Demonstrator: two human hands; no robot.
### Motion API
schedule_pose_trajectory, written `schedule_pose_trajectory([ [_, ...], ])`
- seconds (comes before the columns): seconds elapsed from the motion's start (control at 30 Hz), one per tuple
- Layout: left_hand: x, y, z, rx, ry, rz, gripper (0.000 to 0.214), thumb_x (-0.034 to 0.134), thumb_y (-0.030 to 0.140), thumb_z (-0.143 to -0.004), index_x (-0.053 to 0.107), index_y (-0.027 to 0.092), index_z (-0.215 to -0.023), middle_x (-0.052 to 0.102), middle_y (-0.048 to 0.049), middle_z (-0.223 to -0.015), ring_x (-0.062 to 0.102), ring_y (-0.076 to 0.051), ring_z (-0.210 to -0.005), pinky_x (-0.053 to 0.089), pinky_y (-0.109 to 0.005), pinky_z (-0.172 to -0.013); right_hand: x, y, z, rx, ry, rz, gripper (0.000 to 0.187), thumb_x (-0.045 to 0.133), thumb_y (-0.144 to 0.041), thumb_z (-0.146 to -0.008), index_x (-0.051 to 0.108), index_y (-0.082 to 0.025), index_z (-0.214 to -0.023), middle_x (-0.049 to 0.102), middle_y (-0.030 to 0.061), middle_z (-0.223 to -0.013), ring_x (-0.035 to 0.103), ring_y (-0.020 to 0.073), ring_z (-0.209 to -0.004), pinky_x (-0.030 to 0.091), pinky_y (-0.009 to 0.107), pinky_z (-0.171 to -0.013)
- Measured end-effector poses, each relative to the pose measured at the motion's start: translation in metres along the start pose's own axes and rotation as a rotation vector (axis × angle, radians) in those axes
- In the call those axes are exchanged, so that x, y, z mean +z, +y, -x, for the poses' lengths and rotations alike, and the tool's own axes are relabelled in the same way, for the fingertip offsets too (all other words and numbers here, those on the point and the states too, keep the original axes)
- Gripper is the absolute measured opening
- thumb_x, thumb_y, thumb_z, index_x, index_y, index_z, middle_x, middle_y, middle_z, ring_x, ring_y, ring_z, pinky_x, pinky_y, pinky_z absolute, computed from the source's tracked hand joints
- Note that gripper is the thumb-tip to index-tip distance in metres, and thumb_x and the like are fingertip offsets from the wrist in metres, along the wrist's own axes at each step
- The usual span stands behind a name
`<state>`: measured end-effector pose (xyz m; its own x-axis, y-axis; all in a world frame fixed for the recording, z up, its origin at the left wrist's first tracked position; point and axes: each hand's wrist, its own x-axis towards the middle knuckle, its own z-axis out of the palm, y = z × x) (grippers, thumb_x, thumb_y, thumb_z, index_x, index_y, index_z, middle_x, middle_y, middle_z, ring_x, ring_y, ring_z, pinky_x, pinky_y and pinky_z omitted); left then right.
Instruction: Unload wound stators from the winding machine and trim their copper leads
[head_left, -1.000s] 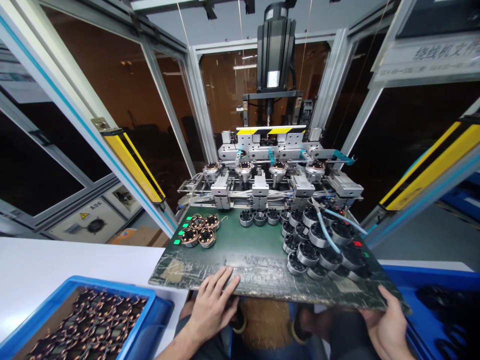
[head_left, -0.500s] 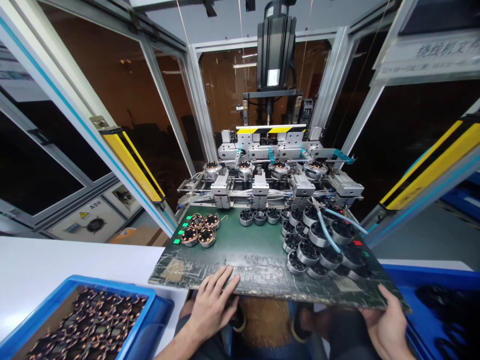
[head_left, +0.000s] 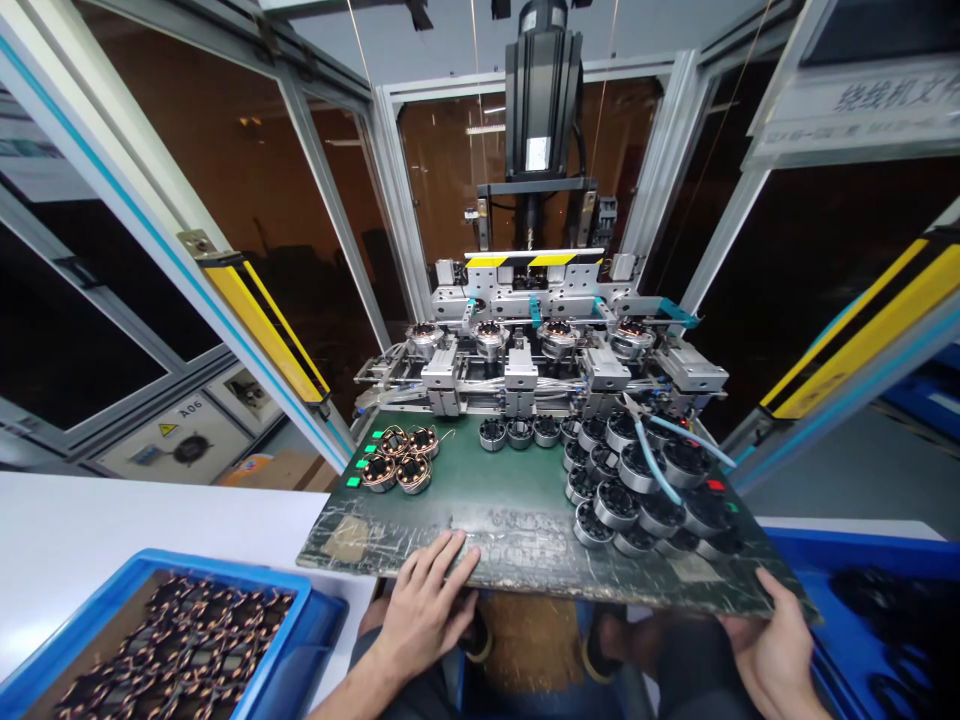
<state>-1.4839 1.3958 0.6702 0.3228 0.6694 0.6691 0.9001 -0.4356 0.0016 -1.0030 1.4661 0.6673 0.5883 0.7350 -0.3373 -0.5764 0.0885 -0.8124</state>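
My left hand (head_left: 427, 602) lies on the front edge of the green worktop (head_left: 465, 500), its fingers stretched flat over the top. At the worktop's front right corner, my right hand (head_left: 776, 645) grips the edge, thumb on top and fingers hidden underneath. Copper-wound stators (head_left: 396, 460) sit in a small group at the left of the board. To the right, bare stator cores (head_left: 616, 505) are stacked, with a few more in a row at the back. Pliers (head_left: 654, 455) with light blue handles rest on that stack.
Behind the board stands a winding machine (head_left: 521, 368) holding several stators under a black motor (head_left: 541, 110). A blue bin (head_left: 300, 590) of wound stators is at left; another blue bin (head_left: 810, 560) with dark parts is at right. Yellow guard bars (head_left: 266, 325) flank the opening.
The machine's motor and striped upper carriage have shifted slightly to the left. Both my hands and the parts on the worktop have stayed where they were.
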Motion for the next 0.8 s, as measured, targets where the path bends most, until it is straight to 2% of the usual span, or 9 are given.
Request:
schedule_pose_trajectory([
  [0.47, -0.0032, 0.001, -0.0033, -0.002, -0.006, 0.005, 0.055, 0.079, 0.046, -0.104, 0.072, 0.029, -0.156, 0.073, -0.0084, -0.16, 0.065, -0.027, -0.147, 0.04, -0.04, -0.122, 0.0005, -0.0005, 0.0007, 0.004, 0.045, -0.008, 0.042, 0.089, -0.03, -0.066, 0.085, -0.025, -0.107, 0.087, -0.0025, -0.101, 0.078, 0.0209, -0.071, 0.074, 0.036, -0.067],
  [0.8, -0.0036, 0.0009, -0.0044, 0.005, -0.001, -0.006, 0.051, 0.076, 0.046, -0.106, 0.073, 0.029, -0.154, 0.074, -0.009, -0.159, 0.066, -0.028, -0.146, 0.042, -0.041, -0.12, 0.0005, -0.0004, -0.0004, 0.003, 0.039, -0.001, 0.037, 0.085, -0.03, -0.071, 0.083, -0.025, -0.107, 0.086, -0.0016, -0.098, 0.08, 0.0244, -0.077, 0.075, 0.043, -0.076],
])
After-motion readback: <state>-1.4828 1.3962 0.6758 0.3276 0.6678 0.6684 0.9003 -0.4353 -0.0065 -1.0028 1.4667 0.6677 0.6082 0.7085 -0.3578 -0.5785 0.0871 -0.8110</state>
